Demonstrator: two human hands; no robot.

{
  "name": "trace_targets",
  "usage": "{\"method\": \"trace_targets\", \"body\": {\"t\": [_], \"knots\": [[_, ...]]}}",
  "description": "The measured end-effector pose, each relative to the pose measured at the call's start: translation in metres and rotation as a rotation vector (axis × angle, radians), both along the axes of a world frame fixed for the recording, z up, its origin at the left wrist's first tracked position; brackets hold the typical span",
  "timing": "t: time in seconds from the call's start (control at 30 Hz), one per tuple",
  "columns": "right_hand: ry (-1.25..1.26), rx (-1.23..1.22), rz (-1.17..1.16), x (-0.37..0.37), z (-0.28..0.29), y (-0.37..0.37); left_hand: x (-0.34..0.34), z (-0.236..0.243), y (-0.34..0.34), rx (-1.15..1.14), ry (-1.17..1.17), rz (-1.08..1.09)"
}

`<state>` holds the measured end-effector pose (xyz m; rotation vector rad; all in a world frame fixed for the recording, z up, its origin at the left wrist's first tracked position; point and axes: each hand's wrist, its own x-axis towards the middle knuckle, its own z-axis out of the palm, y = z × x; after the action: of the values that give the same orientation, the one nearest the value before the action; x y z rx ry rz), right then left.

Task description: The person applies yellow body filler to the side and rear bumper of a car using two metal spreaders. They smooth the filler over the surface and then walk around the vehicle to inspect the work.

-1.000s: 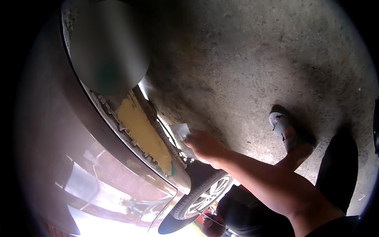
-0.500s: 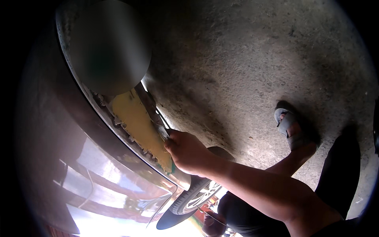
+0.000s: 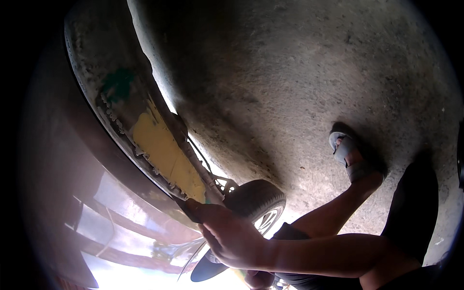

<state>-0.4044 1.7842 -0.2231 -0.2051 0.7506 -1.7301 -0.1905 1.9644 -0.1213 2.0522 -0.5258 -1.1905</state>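
My right hand (image 3: 227, 234) reaches in from the lower right, its fingers closed on a thin, dark flat scraper (image 3: 186, 209). The blade lies at the lower end of a car's lower side panel (image 3: 137, 77), touching or very near its edge. Yellow filler (image 3: 164, 150) is spread along that panel, with rough, ragged grey edges on its left side. Small green patches (image 3: 118, 84) show above and below the filler. At the bottom edge, what looks like my left hand (image 3: 260, 279) is partly cut off and dim; its fingers cannot be made out.
Shiny car bodywork (image 3: 121, 193) with reflections fills the left. A wheel with a black tyre (image 3: 258, 195) stands just beyond my right hand. Rough concrete floor (image 3: 290, 87) spreads to the right, where my sandalled foot (image 3: 345, 147) rests. Bright light glares at the bottom.
My right hand has moved down and left with the scraper, from the filler's right edge to its lower end. A blurred, dark round shape over the panel's upper part is gone.
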Motion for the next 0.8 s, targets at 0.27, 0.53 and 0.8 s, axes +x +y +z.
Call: {"method": "trace_targets", "body": {"t": [0.27,0.53,0.8], "knots": [[-0.216,0.061,0.532,-0.001,-0.087,-0.071,0.025,0.017,0.002,-0.020,0.399,-0.130],[-0.124,-0.036,0.477,0.000,-0.069,-0.095,0.007,0.020,-0.005,0.003,0.315,0.000],[-0.155,0.075,0.015,0.010,-0.030,-0.065,-0.005,0.010,-0.025,0.039,0.297,-0.083]]}}
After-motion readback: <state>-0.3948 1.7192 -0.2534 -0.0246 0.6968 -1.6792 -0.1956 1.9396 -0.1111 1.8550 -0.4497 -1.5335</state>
